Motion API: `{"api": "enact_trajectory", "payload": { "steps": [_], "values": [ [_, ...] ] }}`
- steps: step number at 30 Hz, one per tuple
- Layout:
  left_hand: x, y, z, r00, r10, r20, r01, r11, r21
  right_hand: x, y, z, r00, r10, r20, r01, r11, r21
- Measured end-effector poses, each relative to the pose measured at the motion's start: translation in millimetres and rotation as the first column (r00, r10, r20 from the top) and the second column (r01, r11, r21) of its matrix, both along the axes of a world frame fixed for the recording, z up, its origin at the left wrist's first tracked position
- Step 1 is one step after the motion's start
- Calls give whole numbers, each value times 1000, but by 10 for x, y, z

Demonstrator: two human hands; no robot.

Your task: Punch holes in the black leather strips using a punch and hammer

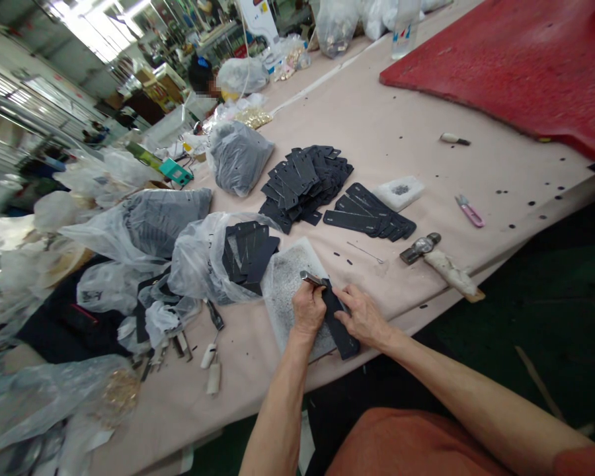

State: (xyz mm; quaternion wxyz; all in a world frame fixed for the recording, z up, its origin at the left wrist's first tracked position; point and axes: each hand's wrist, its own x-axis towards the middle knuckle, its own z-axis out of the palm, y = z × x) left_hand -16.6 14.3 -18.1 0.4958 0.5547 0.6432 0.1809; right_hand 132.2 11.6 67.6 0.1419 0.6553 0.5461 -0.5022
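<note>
My left hand (308, 308) is closed round a metal punch (310, 277), whose upper end sticks out above the fist. Its lower end is by the top of a dark flat strip (341, 328), partly hidden by my fingers. The strip rests across a speckled white board (283, 289). From the right, my right hand (361, 316) grips the strip's edge with its fingers and thumb. Beyond the board, a short row of dark strips (369, 211) overlaps, and a larger heap of them (302, 182) lies behind. A hammer (441, 263) with a wrapped handle is to the right.
Pink-handled snips (470, 210), a white block (400, 192) and a small white-handled tool (455, 139) lie on the right. Plastic bags of dark pieces (166, 221) and several tools (213, 377) crowd the left. A red sheet (515, 73) covers the far right; another person (203, 82) is behind.
</note>
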Motion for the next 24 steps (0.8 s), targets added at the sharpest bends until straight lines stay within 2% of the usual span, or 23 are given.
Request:
{"api": "enact_trajectory", "payload": {
  "steps": [6,11,15,17,19,21,22,24],
  "values": [
    [0,-25,-47,1000,-18,-22,21,992,126,1,18,21,1000,-6,-8,6,1000,19],
    [-9,8,-19,997,-72,-41,75,993,87,-15,8,12,1000,-8,-11,8,1000,29],
    [-15,-9,-46,1000,-23,-11,24,996,91,-2,-1,12,998,-38,-50,39,999,31],
    [-17,-26,-64,1000,-26,-3,26,995,95,89,45,54,999,-35,-33,38,996,87],
    [-20,-36,-72,999,-39,-8,39,995,94,277,137,143,997,-17,74,1,977,212],
    [-21,-34,-66,999,-38,-8,38,994,101,555,246,273,964,6,267,-96,940,327],
    [-21,-29,-59,999,-34,-3,34,994,108,714,293,346,923,23,384,-166,924,344],
    [-20,-16,-41,1000,-26,11,25,993,118,1030,349,485,794,106,599,-295,928,227]
  ]
}}
